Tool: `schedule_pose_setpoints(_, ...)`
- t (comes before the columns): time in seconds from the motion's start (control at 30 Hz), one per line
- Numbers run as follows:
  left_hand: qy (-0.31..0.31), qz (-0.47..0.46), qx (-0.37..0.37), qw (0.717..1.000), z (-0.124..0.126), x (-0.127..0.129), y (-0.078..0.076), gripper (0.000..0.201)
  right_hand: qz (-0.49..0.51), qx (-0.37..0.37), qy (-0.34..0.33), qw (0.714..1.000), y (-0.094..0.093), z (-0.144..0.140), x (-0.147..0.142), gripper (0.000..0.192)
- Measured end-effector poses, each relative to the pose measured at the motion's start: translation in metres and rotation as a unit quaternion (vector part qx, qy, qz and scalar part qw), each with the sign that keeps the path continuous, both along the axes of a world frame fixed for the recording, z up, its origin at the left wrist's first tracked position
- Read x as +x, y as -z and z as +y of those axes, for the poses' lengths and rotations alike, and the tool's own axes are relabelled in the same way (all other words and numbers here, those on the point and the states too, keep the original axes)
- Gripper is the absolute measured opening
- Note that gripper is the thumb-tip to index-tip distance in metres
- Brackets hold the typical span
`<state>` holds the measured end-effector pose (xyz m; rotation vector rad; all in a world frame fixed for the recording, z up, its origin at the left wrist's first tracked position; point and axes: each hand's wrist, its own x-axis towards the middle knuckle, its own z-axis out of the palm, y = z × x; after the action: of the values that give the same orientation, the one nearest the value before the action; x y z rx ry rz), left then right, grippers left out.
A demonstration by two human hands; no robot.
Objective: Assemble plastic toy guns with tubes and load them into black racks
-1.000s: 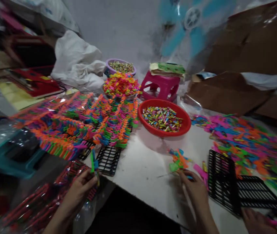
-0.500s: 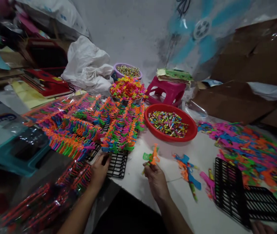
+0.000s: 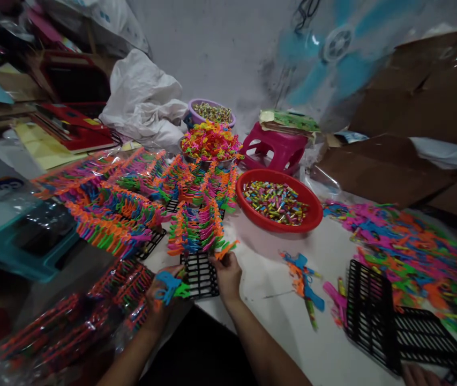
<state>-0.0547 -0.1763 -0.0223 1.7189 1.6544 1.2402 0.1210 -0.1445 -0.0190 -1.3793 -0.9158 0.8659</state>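
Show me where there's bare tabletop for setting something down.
White tabletop is bare between the right hand and the small toy cluster, in front of the red basin, and between right forearm and black racks. Crowded: racked toys at left, toy pile at right.

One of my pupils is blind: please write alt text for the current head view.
A person's left hand holds blue and green toys beside a black grid; the right hand pinches an orange toy near rows of similar ones. A red basin of small multicolored pieces sits beyond.

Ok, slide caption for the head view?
Right hand holds an orange piece at a black rack; left hand, blue and green pieces.
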Motion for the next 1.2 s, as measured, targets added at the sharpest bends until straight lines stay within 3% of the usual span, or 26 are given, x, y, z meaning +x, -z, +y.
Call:
schedule_pose_setpoints(0.17,-0.037,0.112,0.045,0.992,0.011,0.004,0.002,0.022,-0.084,-0.004,-0.019,0.996,0.005,-0.002,-0.004,0.026)
schedule_pose_setpoints(0.4,-0.048,0.282,0.078,0.955,0.024,0.006,0.005,0.029,-0.21,0.023,0.002,0.977,0.013,-0.002,-0.009,0.024)
schedule_pose_setpoints(0.57,-0.053,0.307,0.074,0.947,0.029,0.01,-0.003,0.024,-0.187,0.006,-0.005,0.982,0.009,0.0,-0.011,0.018)
schedule_pose_setpoints(0.83,-0.1,0.374,0.038,0.921,0.026,0.022,-0.016,0.027,-0.302,-0.006,-0.033,0.953,0.009,0.001,-0.007,0.015)
schedule_pose_setpoints(0.97,-0.109,0.361,0.004,0.926,0.024,0.024,-0.017,0.029,-0.378,-0.007,-0.032,0.925,0.012,0.004,-0.007,0.018)
schedule_pose_setpoints(1.2,-0.092,0.357,-0.015,0.93,0.03,0.021,-0.023,0.029,-0.384,-0.011,-0.041,0.922,0.011,0.002,-0.006,0.019)
